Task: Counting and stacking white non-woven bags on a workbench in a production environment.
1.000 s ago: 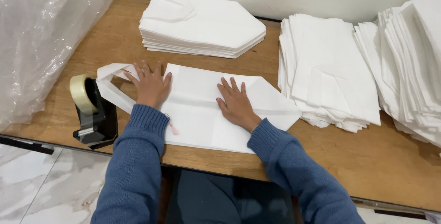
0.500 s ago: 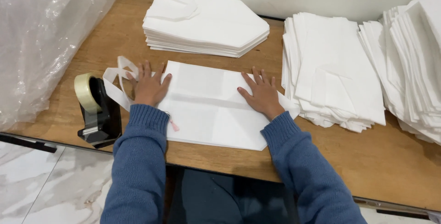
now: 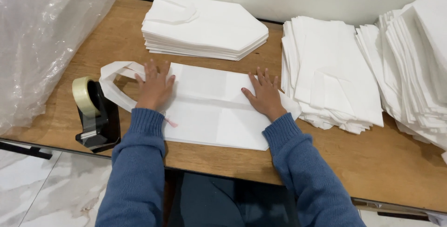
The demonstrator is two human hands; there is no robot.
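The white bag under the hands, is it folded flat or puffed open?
Folded flat. The white bag lies pressed on the table under the left hand and right hand.

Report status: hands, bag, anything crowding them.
Left hand and right hand flat, pressing white fabric bag on wooden table. Black tape dispenser beside left hand; white bag stack touches bag's right end.

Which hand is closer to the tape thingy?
Left. The left hand presses the white bag just right of the tape dispenser. The right hand lies flat on the bag's far right end, much farther away.
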